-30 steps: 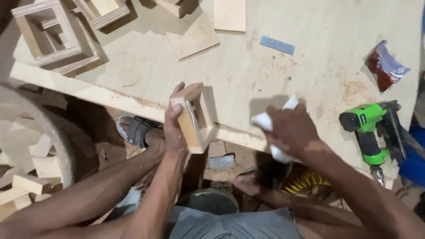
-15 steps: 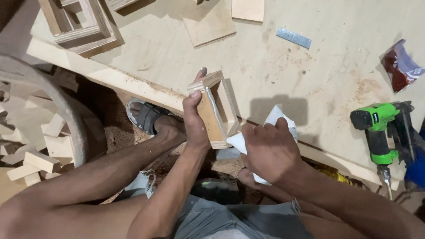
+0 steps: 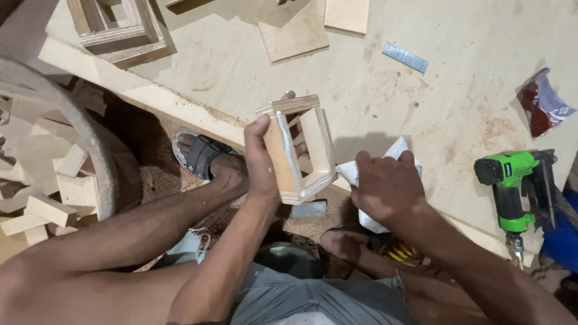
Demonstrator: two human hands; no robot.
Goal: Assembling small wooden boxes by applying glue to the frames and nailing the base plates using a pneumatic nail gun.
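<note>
Left hand [image 3: 262,159] gripping, right hand [image 3: 385,189] clenched

I am in a woodworking shop: my table [image 3: 457,90] is a bare plywood sheet dusted with sawdust. A green nail gun [image 3: 512,189], a strip of nails [image 3: 405,57] and finished wooden frames [image 3: 117,27] lie on it. Offcut blocks [image 3: 48,198] are piled on the floor.

The small open square frame of pale plywood [image 3: 298,150] looks matt, its edges showing rough layered grain and a glossy wet bead. Touching its lower corner is a smooth white plastic bottle [image 3: 376,180]. Beyond the frame, the broad plywood sheet [image 3: 457,78] is dull and dusty.
</note>
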